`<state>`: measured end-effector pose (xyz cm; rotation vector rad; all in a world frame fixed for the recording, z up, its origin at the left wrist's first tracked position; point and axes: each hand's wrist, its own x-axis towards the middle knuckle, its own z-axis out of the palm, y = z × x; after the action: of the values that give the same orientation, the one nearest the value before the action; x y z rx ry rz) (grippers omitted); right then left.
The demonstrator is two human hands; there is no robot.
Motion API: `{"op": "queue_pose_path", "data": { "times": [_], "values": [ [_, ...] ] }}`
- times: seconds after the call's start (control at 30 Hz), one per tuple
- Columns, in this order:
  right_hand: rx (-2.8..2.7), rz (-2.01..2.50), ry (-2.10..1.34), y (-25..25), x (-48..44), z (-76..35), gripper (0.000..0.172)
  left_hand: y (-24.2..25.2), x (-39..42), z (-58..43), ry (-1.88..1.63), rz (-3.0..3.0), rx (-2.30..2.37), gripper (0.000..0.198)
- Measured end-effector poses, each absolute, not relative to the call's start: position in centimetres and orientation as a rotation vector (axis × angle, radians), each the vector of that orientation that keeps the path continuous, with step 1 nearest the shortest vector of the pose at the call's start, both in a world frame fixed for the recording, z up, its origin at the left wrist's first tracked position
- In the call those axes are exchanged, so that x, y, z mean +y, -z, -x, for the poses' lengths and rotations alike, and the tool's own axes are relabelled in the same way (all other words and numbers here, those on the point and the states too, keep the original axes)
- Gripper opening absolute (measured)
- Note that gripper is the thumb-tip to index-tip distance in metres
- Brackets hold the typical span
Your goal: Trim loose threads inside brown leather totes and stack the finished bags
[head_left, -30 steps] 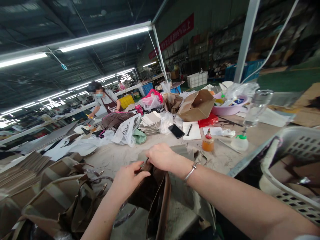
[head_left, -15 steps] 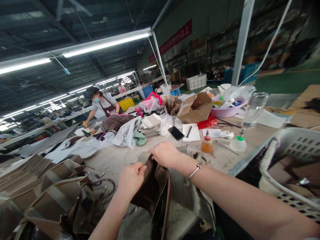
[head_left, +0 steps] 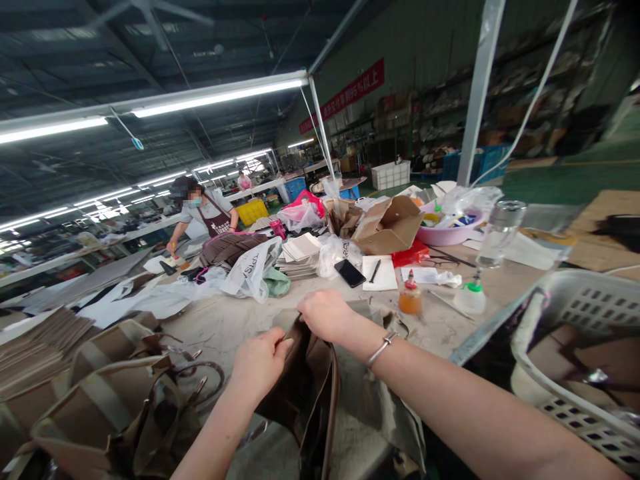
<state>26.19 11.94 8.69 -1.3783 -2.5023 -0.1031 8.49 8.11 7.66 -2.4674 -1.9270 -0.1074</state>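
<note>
A dark brown leather bag (head_left: 305, 393) stands open on the worktable (head_left: 225, 317) right in front of me. My left hand (head_left: 259, 363) is closed, pinching the bag's near upper edge. My right hand (head_left: 327, 315), with a silver bracelet on its wrist, is closed on the bag's top rim at the far side, fingers curled over it. A grey-green flat piece lies under and behind the bag. The fingertips of both hands are hidden by the leather.
Tan bags with strap handles (head_left: 115, 393) pile up at the left. A white plastic basket (head_left: 575, 353) stands at the right. Behind the bag are a phone (head_left: 349, 273), a notepad with pen (head_left: 379, 272), an orange glue bottle (head_left: 411, 298) and plastic bags. A person in an apron (head_left: 205, 213) works farther back.
Both hands stay on the bag's top edge. The left hand has closed into a tighter pinch on the rim, and my view has tilted down slightly.
</note>
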Motion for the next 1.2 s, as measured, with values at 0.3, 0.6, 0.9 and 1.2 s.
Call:
{"op": "queue_pose_path", "data": {
  "times": [0.3, 0.6, 0.9, 1.2],
  "values": [
    [-2.480, 1.381, 0.065, -8.4, 12.4, -26.3, 0.023, -7.9, 10.4, -9.9, 0.228, 2.612, -1.894, 0.025],
    [-1.883, 1.203, -0.286, -8.3, 11.4, -28.9, 0.032, -6.9, 11.3, -10.4, 0.147, 2.409, -1.966, 0.031],
    [-1.504, 1.133, -0.728, 0.1, 1.1, -31.0, 0.035, -7.0, 11.7, -9.6, 0.542, 2.786, -1.937, 0.049],
    [-1.602, 1.220, -0.876, 6.6, -3.6, -33.2, 0.035, -7.4, 12.1, -11.4, 0.428, 2.653, -1.946, 0.027]
  ]
}}
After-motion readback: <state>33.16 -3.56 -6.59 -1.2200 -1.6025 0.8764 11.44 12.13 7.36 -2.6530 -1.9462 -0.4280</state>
